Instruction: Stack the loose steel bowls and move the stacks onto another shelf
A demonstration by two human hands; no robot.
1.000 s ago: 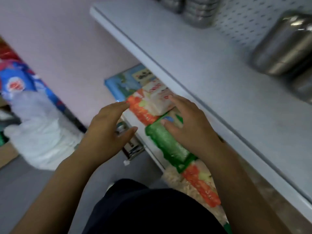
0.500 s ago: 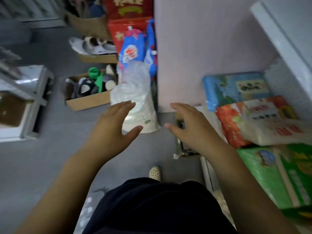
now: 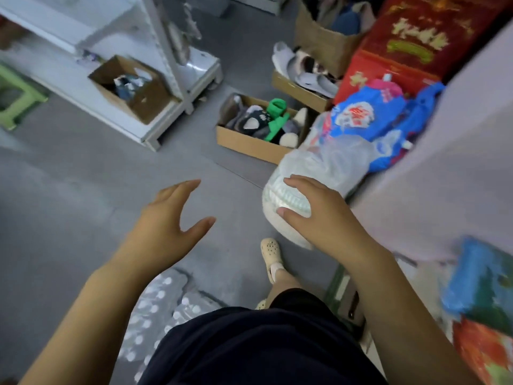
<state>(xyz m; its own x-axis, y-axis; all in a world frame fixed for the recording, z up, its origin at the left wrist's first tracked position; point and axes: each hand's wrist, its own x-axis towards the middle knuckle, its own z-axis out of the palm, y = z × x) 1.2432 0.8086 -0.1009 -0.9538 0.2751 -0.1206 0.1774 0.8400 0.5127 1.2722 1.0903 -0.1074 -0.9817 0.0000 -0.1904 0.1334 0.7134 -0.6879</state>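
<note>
Steel bowls are nowhere in this view, loose or stacked, so how much is done cannot be read here; I judge the person is between loads. Both hands are empty. The left hand [image 3: 172, 218] is spread wide above the floor [image 3: 69, 190]. The right hand [image 3: 319, 215] is open, fingers loosely bent, in front of a white plastic bag [image 3: 333, 159]; I cannot tell whether it touches it. Open floor lies ahead and left, up to a white shelf unit [image 3: 183, 87]. A cardboard box [image 3: 249, 145] and the bag crowd the right.

Behind bag [image 3: 333, 162], perhaps touching it, cardboard box [image 3: 249, 147].
</note>
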